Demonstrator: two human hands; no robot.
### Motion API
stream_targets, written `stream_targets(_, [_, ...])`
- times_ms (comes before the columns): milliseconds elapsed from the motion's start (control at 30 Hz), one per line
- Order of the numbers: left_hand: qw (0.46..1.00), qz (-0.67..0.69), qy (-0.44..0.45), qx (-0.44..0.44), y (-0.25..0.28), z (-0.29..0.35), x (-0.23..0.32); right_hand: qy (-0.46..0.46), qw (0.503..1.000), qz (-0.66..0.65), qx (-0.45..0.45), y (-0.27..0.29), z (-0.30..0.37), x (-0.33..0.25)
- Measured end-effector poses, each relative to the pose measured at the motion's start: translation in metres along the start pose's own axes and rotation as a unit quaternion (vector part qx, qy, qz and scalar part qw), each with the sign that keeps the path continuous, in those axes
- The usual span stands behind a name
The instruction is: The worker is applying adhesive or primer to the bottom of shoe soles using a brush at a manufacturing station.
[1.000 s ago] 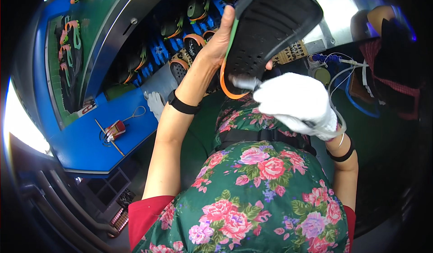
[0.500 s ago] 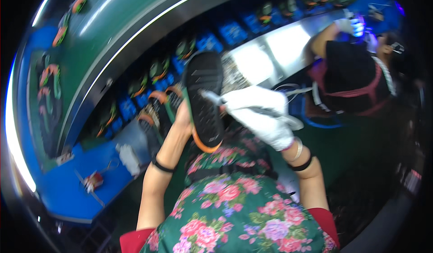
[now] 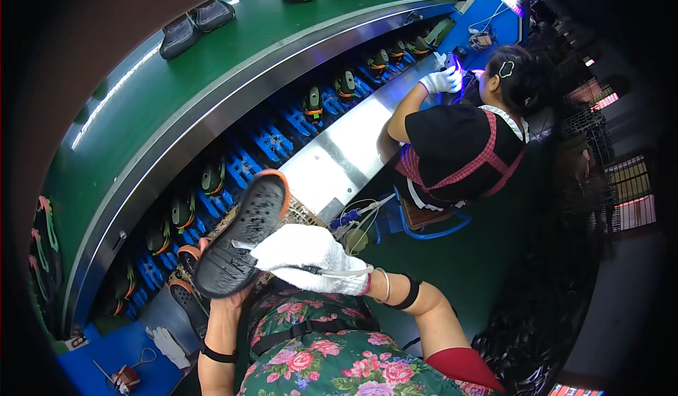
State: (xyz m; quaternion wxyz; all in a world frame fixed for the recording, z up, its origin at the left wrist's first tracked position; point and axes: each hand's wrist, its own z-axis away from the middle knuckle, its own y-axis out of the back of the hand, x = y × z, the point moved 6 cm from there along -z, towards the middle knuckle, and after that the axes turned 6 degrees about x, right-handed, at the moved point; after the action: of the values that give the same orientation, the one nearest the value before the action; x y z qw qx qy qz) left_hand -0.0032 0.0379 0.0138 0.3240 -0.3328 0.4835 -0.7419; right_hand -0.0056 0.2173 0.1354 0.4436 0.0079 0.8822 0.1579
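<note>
A: What has been moved since half a second ago?
B: The shoe (image 3: 248,218) has been turned end for end: its orange-rimmed end, lowest before, is now pointed up and away from the body. The view has been swung too, and the co-worker (image 3: 459,134) is shown more fully.
A: Can any writing be read?
B: Any marks on the shoe's underside are too small to be made out.
A: How is it held?
B: Its black end is gripped from behind by the bare left hand (image 3: 236,298), just beyond the floral apron (image 3: 304,357). A thin pale tool (image 3: 244,245) is clasped in the gloved right hand (image 3: 304,258), its tip at the underside; whether contact is made cannot be told.
A: And around it?
B: Blue racks (image 3: 272,142) are lined with shoes, beside a metal ledge (image 3: 328,159). More shoes are carried on a green belt (image 3: 268,25). A white glove (image 3: 169,346) is laid on a blue bench (image 3: 152,375). A stool (image 3: 418,216) is occupied by the co-worker.
</note>
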Motion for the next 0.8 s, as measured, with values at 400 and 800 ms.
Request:
stream_targets(400, [0.996,0.082,0.021,0.041,-0.022,-0.015,-0.048,0.076,0.987,0.136,0.031,0.01,-0.003,-0.026])
stream_targets(800, [0.999,0.025,-0.01,0.041,0.031,0.002,-0.061,0.058,0.987,0.13,-0.076,-0.034,0.01,-0.008])
